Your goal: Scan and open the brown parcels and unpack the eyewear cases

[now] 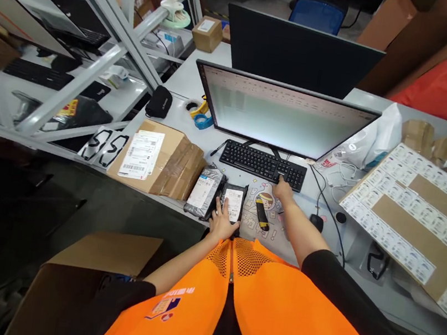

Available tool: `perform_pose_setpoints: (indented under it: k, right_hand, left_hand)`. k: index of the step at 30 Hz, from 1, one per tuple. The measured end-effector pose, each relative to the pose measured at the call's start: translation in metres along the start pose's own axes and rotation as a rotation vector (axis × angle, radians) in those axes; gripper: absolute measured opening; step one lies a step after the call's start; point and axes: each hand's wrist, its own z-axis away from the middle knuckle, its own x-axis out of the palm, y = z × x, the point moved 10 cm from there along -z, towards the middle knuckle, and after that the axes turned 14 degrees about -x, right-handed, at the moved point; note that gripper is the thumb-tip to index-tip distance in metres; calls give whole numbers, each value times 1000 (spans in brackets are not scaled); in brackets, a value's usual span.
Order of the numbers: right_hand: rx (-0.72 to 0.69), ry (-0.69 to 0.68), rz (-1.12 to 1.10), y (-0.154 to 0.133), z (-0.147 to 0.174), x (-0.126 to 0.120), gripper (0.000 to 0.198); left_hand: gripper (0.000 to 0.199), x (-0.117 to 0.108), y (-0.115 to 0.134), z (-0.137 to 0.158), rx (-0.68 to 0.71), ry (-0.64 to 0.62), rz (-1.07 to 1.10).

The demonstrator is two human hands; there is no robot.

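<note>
My left hand [222, 223] lies on the lower edge of a small black plastic parcel [234, 202] with a white label. Its fingers are spread across the parcel and do not wrap round it. Touching that parcel on the left is a second, larger dark parcel [203, 190], also labelled. My right hand [282, 191] reaches to the right end of a black keyboard [250, 159], one finger stretched onto the number keys and nothing held. Between my hands a yellow and black utility knife [262, 213] rests on the printed mat. Above the keyboard stands a lit monitor [282, 114].
A taped cardboard box [147, 156] sits left of the parcels. Tape rolls [202, 121] lie behind it. To the right are a mouse [316, 222], cables and a cardboard sheet [422, 214] covered with labels. An open carton [64, 278] stands below on the left.
</note>
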Motion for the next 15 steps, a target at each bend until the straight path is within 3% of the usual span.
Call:
perform_pose_setpoints:
  k: [4, 7, 11, 15]
  right_hand:
    - [-43, -7, 12, -16, 9, 4, 62]
    - [-94, -43, 8, -32, 44, 38, 57]
    - [-85, -126, 60, -34, 103, 97, 76]
    - [-94, -93, -63, -17, 134, 114, 73]
  left_hand:
    - [121, 3, -7, -1, -14, -19, 30]
    - [121, -2, -12, -4, -23, -12, 111]
    - [120, -11, -19, -13, 38, -27, 275]
    - [108, -10, -14, -27, 185, -214, 437]
